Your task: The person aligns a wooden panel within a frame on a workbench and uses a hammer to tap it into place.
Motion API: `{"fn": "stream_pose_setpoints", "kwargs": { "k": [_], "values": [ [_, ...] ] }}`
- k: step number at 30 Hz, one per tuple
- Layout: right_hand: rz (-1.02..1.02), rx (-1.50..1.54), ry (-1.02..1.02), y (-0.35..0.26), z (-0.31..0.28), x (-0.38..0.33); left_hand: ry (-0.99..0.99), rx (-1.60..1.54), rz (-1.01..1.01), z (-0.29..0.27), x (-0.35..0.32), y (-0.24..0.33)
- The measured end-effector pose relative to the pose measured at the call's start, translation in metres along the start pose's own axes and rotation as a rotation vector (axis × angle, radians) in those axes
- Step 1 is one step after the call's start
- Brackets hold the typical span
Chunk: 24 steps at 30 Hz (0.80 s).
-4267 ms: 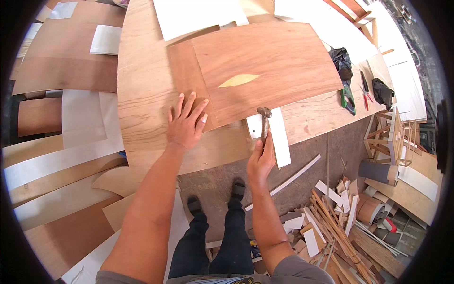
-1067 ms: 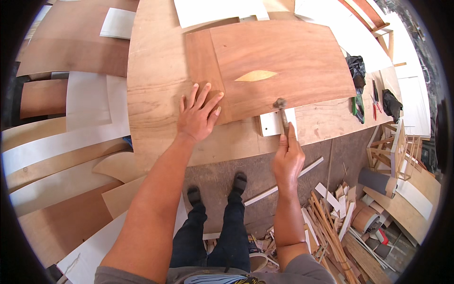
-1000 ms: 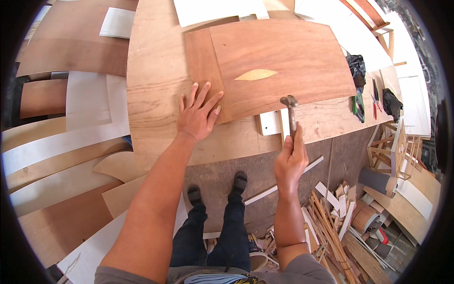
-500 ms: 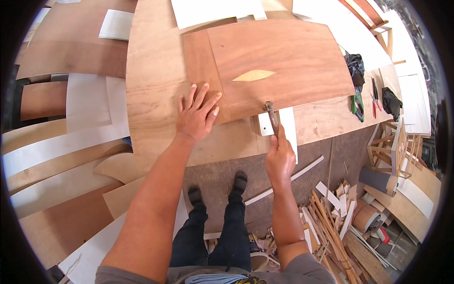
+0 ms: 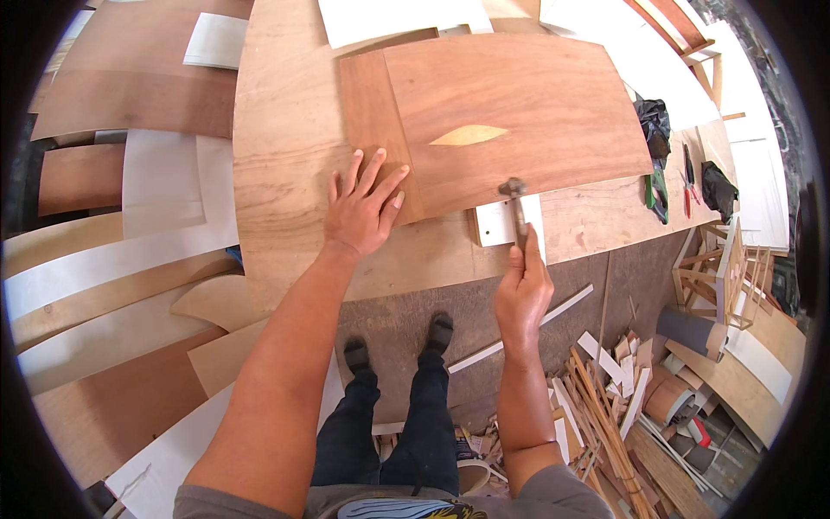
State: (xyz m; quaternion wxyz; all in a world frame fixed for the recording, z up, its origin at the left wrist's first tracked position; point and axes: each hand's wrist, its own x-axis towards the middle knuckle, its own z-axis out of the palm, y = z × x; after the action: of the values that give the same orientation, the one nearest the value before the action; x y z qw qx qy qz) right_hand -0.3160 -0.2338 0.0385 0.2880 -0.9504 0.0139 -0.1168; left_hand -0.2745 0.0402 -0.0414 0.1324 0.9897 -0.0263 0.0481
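A reddish-brown plywood panel [image 5: 536, 95] lies on the pale wooden worktable [image 5: 285, 173], with a light leaf-shaped patch [image 5: 469, 135] near its middle. My left hand [image 5: 361, 206] rests flat with fingers spread over the panel's near left corner. In my right hand [image 5: 523, 290] is a hammer [image 5: 520, 212], gripped by its handle. The hammer's head is over the panel's near edge; whether it touches the wood I cannot tell. White boards [image 5: 493, 227] stick out from beneath that edge, one with a small dark hole.
Pliers with red handles [image 5: 689, 190], a green-handled tool [image 5: 657, 201] and black plastic bags [image 5: 718, 189] lie to the right on the table. Wood scraps [image 5: 605, 406] are heaped on the floor at lower right. Boards and curved panels [image 5: 121, 294] are stacked at left.
My right hand and the hammer have shifted a little to the right along the panel's near edge. My left hand stays spread on the panel.
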Motion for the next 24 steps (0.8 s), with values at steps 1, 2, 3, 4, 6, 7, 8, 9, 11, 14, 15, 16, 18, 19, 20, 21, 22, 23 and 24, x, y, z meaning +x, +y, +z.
{"fn": "stream_pose_setpoints", "kwargs": {
  "k": [1, 2, 3, 4, 6, 7, 8, 9, 11, 14, 15, 16, 18, 19, 20, 21, 22, 23, 24],
  "values": [
    [-0.024, 0.066, 0.111, -0.002, 0.003, -0.002, 0.008, 0.001, -0.003, -0.001, 0.0, 0.0],
    [-0.024, 0.064, 0.111, 0.0, 0.004, -0.003, 0.007, -0.001, -0.002, 0.0, 0.0, 0.001],
    [0.02, 0.01, 0.07, 0.002, 0.006, -0.004, 0.02, -0.005, 0.005, 0.002, 0.0, 0.001],
    [0.064, -0.044, 0.029, 0.007, 0.01, -0.006, 0.034, -0.008, 0.012, 0.003, 0.0, 0.001],
    [-0.001, -0.024, 0.046, 0.013, 0.017, -0.001, 0.028, -0.008, 0.012, 0.003, 0.0, 0.0],
    [-0.019, -0.042, 0.034, 0.016, 0.011, -0.001, 0.02, -0.007, 0.009, 0.002, 0.001, 0.0],
    [-0.035, -0.059, 0.014, 0.01, 0.003, 0.0, 0.017, -0.006, 0.007, 0.002, 0.0, -0.001],
    [0.002, -0.013, 0.046, 0.001, 0.003, 0.003, 0.03, -0.002, 0.01, 0.001, -0.001, -0.002],
    [-0.034, 0.011, 0.127, 0.003, 0.006, -0.001, 0.042, 0.001, 0.014, 0.001, -0.001, -0.001],
    [0.007, -0.163, -0.007, 0.017, 0.012, -0.005, 0.04, -0.013, 0.027, 0.002, 0.0, 0.001],
    [-0.017, -0.138, -0.009, 0.016, 0.011, -0.003, 0.024, -0.007, 0.018, 0.003, 0.0, 0.0],
    [-0.04, -0.114, -0.01, 0.014, 0.009, 0.0, 0.008, -0.001, 0.01, 0.004, 0.0, -0.001],
    [-0.035, -0.053, 0.023, 0.006, 0.007, 0.003, 0.003, 0.002, 0.003, 0.002, -0.001, -0.002],
    [-0.063, -0.002, 0.125, 0.005, 0.009, 0.0, -0.001, 0.005, -0.004, 0.0, -0.001, -0.003],
    [-0.091, 0.051, 0.227, 0.005, 0.012, -0.002, 0.0, 0.008, -0.006, -0.001, 0.0, -0.004],
    [-0.008, -0.096, 0.05, 0.012, 0.012, -0.004, 0.004, -0.012, 0.0, 0.002, 0.001, -0.002],
    [0.004, -0.11, 0.012, 0.028, 0.025, -0.009, 0.008, -0.031, 0.007, 0.004, 0.001, 0.001],
    [-0.018, -0.129, -0.004, 0.025, 0.019, -0.007, 0.006, -0.028, 0.006, 0.004, 0.001, 0.001],
    [-0.041, -0.149, -0.019, 0.02, 0.012, -0.004, -0.005, -0.026, 0.001, 0.004, 0.0, 0.0]
  ]
}}
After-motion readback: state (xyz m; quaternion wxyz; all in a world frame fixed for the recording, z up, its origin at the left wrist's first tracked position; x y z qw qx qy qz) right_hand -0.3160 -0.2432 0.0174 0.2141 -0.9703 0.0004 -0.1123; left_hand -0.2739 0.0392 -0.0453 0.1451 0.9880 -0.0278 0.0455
